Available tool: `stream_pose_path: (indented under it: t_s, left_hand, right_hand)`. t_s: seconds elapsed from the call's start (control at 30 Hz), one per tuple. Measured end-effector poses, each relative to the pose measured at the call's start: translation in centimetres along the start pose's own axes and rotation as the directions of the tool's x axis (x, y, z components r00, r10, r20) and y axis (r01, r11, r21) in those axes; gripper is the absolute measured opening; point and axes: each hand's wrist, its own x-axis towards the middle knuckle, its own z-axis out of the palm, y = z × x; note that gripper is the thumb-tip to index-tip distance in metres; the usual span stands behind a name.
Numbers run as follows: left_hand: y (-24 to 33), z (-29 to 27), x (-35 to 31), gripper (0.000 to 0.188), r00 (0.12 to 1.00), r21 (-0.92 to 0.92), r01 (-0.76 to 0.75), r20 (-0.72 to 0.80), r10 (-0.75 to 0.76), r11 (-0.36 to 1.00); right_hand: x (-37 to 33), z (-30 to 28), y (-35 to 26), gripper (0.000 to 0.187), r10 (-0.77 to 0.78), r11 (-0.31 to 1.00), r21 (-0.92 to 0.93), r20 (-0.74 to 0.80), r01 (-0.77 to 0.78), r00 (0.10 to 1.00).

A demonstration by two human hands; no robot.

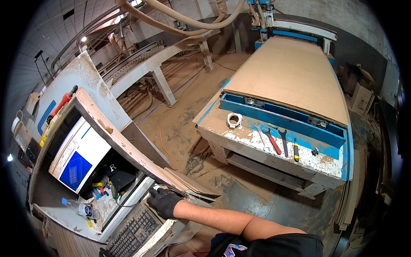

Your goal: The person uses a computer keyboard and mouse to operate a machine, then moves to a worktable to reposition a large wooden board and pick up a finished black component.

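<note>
My right hand (163, 203), in a dark glove, reaches leftward with its fingers curved over a computer mouse (157, 187). Only a pale edge of the mouse shows past the glove. Close beside the hand lies a dusty black keyboard (133, 230) on a narrow shelf. At the keyboard's lower end, a small dark patch at the picture's edge looks like gloved fingertips of my left hand (104, 252); their pose is hidden. Above the keyboard, a lit monitor (79, 156) in the cabinet shows a white window and a blue drawing panel.
A plastic bottle (80, 208), small coloured items and a black cap (120, 173) lie inside the cabinet (128, 143). Rightward stands a router machine table (295, 73) bearing a large brown board. Its front ledge holds a white ring (233, 121), spanners (283, 143) and a knife (296, 150).
</note>
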Motion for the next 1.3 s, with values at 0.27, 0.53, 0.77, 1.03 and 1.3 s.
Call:
stream_pose_path:
  t_s: [0.27,0.53,0.77,1.03,1.3]
  left_hand:
    - [1.5,-0.4,-0.3,0.065,0.999,0.034,0.023,-0.025,-0.023,0.999]
    - [0.8,-0.5,-0.6,0.063,0.995,0.045,-0.097,-0.006,0.097,0.994]
    - [0.1,0.4,0.1,0.059,0.999,0.003,-0.034,-0.025,0.034,0.999]
    - [-1.5,1.7,0.5,0.058,1.000,-0.028,0.026,-0.007,-0.026,0.999]
    - [-1.1,0.7,0.3,0.059,1.000,-0.010,0.019,-0.002,-0.019,1.000]
  right_hand:
    - [-0.1,-0.4,0.1,0.040,0.016,1.000,0.020,0.058,-0.017,0.998]
    - [-0.4,-0.4,0.1,0.041,0.014,1.000,0.015,0.079,-0.015,0.997]
    - [-0.2,-0.1,0.2,0.041,0.016,1.000,0.010,0.078,-0.017,0.997]
    - [0.0,1.2,0.6,0.031,-0.023,1.000,0.008,-0.095,0.024,0.995]
    - [0.1,0.5,0.3,0.042,0.000,1.000,0.002,0.037,0.000,0.999]
